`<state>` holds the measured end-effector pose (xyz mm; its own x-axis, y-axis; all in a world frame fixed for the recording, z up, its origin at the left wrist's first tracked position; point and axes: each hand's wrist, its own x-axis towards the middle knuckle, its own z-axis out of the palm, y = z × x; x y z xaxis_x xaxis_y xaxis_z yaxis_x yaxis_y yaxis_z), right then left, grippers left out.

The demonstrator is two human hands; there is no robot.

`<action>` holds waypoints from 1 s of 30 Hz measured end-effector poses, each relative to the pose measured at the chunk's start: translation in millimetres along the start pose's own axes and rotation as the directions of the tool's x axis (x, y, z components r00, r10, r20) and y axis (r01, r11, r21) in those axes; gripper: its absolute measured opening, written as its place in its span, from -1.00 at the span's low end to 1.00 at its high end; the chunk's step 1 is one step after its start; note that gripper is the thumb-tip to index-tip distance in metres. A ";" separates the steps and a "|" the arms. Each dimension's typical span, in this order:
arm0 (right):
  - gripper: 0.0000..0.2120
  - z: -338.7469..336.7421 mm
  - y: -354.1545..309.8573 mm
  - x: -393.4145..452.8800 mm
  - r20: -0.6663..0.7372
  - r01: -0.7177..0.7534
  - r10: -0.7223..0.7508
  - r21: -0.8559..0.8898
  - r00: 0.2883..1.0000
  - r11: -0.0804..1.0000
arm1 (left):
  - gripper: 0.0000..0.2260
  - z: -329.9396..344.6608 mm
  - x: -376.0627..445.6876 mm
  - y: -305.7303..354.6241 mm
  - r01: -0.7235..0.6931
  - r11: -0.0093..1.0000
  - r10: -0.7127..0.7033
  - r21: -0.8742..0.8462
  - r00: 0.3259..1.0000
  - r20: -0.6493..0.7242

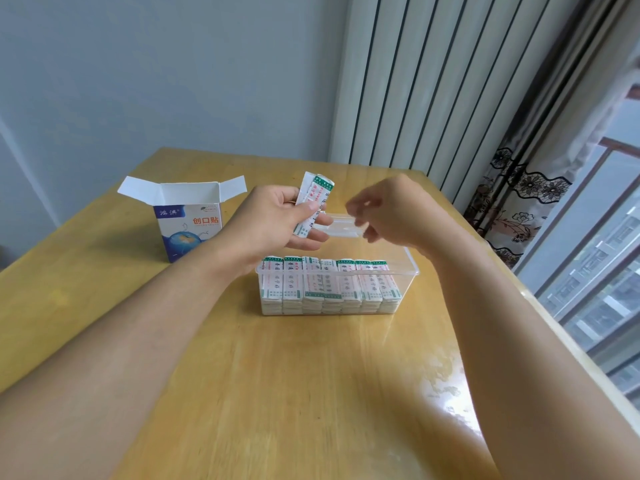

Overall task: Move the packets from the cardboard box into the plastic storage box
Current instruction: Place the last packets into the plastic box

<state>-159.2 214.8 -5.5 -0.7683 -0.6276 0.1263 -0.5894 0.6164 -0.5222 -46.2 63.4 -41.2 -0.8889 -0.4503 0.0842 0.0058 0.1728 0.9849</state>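
Your two forearms reach in over the wooden desk (294, 393). Just past them the clear plastic storage box (408, 271) stands on it, a row of packets (329, 282) upright along its near wall. Your left hand (273, 223) grips a small stack of packets (311, 199) above the box's far left corner. Your right hand (388, 213) hovers beside it, fingers blurred, so whether it holds anything you cannot tell. The cardboard box (188, 220) stands open, well to the left.
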 end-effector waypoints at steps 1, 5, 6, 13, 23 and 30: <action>-0.87 -2.8 -2.5 -2.8 -0.040 0.043 -0.038 0.136 0.998 0.990 | -0.82 0.4 -0.5 0.3 -0.006 1.000 0.006 -0.001 1.000 0.020; -0.95 -2.2 -9.8 -8.6 -0.080 0.125 -0.103 0.362 0.991 0.924 | -0.81 3.5 -3.9 2.2 -0.027 1.000 0.026 0.005 0.995 0.093; -0.90 -2.2 -9.1 -7.2 -0.082 0.117 -0.092 0.387 0.992 0.914 | -0.80 4.0 -4.1 2.5 -0.026 1.000 0.026 0.003 0.996 0.084; -0.90 -6.2 -2.6 -4.2 -0.053 0.106 -0.092 0.484 0.994 0.869 | -0.77 4.5 -3.4 1.6 -0.014 1.000 0.015 -0.016 0.998 0.062; -0.93 -3.6 1.9 -0.2 -0.075 0.079 -0.051 0.440 0.996 0.895 | -0.68 2.2 -1.4 3.0 0.024 1.000 -0.024 -0.003 0.993 0.114; -0.89 -17.0 7.8 -3.1 -0.020 0.055 -0.051 0.325 0.999 0.944 | -0.83 4.3 0.2 -2.0 -0.031 1.000 0.031 0.002 0.999 0.015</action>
<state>-165.7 229.7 4.3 -0.7419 -0.6488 0.1693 -0.5173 0.3932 -0.7601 -48.3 66.7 -43.7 -0.8952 -0.4313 0.1120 0.0322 0.1879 0.9817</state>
